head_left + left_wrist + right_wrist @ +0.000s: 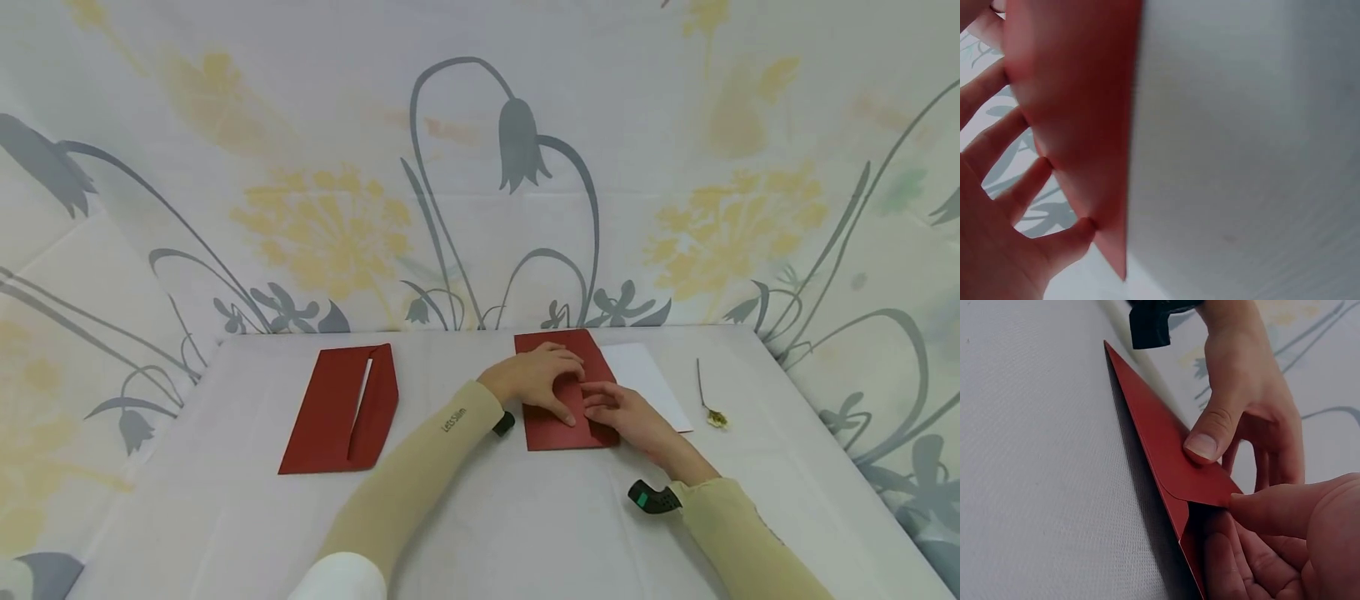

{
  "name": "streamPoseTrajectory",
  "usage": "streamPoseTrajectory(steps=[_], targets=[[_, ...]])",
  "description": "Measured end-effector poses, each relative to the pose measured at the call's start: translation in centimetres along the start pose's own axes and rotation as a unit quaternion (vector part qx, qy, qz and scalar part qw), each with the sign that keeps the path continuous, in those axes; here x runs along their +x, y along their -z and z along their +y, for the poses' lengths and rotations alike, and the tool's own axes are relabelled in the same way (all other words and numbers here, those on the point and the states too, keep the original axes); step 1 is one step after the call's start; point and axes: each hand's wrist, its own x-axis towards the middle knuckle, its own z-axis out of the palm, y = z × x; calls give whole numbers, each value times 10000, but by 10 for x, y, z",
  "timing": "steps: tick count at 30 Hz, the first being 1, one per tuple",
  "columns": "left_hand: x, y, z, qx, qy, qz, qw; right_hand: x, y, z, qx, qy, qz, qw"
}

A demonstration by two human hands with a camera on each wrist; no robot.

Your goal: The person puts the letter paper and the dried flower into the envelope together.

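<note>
A red envelope (547,435) lies near the table's back edge, beneath both hands. The left hand (531,375) rests its spread fingertips and thumb on it; the left wrist view shows these fingertips touching the red surface (1079,106). From the right, the right hand (633,421) holds the envelope's opening edge. In the right wrist view, the thumb of the right hand (1310,531) is on the outside of the red paper (1154,431) and its fingers are tucked under the edge, partly hidden inside. The left thumb presses the paper just above.
A second red envelope (318,417) lies at the left, with a white strip showing in its opening. White paper (648,383) lies beside and partly behind the right hand. Farther right is a dried flower (716,418) on a thin stem. Patterned cloth (480,208) hangs behind the table.
</note>
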Motion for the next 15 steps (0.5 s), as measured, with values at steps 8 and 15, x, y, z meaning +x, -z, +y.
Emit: streamPoseTrajectory(steps=[8, 15], targets=[[-1, -1, -6, -329, -163, 255, 9990, 3, -1, -2, -86, -98, 142, 9998], [3, -4, -4, -400, -65, 211, 9990, -5, 6, -3, 30, 0, 292, 9996]])
